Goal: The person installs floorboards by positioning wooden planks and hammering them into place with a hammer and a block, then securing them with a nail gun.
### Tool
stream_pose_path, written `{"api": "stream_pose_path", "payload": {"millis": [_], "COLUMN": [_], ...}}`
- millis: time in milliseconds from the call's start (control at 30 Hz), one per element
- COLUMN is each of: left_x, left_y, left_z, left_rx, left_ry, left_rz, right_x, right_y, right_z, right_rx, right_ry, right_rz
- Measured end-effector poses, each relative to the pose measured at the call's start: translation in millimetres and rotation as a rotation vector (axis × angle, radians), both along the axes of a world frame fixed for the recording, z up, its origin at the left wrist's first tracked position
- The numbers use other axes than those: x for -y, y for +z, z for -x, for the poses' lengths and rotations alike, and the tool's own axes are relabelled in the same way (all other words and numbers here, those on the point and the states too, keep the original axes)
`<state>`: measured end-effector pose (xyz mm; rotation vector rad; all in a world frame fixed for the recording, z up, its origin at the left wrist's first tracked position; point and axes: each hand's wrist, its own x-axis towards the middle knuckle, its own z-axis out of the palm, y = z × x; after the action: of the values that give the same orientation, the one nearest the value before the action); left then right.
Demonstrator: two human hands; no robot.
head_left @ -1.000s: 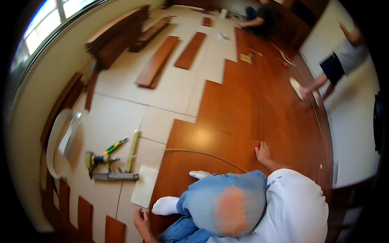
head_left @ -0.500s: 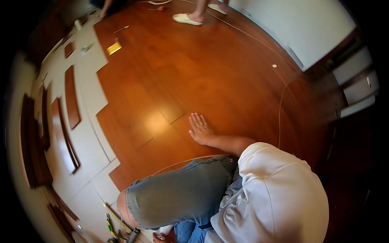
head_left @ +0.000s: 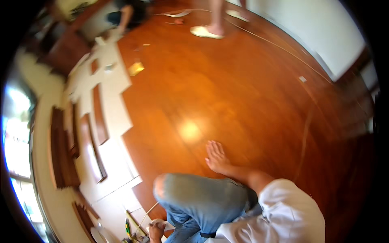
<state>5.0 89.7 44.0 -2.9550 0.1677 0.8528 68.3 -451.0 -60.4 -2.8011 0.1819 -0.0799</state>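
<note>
My right hand (head_left: 217, 158) lies palm down on the reddish-brown wood plank floor (head_left: 190, 89), fingers stretched out, holding nothing. My left hand (head_left: 156, 231) is low in the view, beside my bent knee (head_left: 194, 190). Its fingers look curled, but blur and the frame's lower edge hide what they may hold. Close to it on the floor lie a green-handled tool (head_left: 128, 228) and several other tools I cannot make out. The laid planks end at the left in a stepped edge, against a pale floor surface (head_left: 117, 156).
Loose brown planks (head_left: 100, 113) and a stack of planks (head_left: 60, 154) lie at the left. A yellow block-like thing (head_left: 136, 69) sits farther off. A cable (head_left: 279, 46) crosses the floor. One person stands in pale slippers (head_left: 206, 32); another person (head_left: 126, 16) is low at the far left.
The view has shifted, so the floor and objects appear farther right and lower, and a window shows at the left. My left hand shows more. The right hand stays flat on the floor.
</note>
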Motion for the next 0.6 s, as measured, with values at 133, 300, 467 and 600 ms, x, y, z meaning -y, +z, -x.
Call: {"api": "stream_pose_path", "payload": {"millis": [133,300,467,600], "left_x": [11,67,46,56], "left_y": [33,79,65,79], "left_z": [-49,-31,24,43], "left_rx": [0.152,0.179,0.174,0.277], "left_ry": [0.085,0.191,0.212,0.245], "left_rz": [0.198,0.283,0.095,0.026], "right_x": [-1,-2,5,13], "right_y": [2,-45,-53,-47], "right_z": [-16,-6,-7,-9], "right_rx": [0.090,0.107,0.200,0.267], "right_ry": [-0.020,0.019,0.057,0.136], "right_rz": [0.053,0.266,0.431,0.428]}}
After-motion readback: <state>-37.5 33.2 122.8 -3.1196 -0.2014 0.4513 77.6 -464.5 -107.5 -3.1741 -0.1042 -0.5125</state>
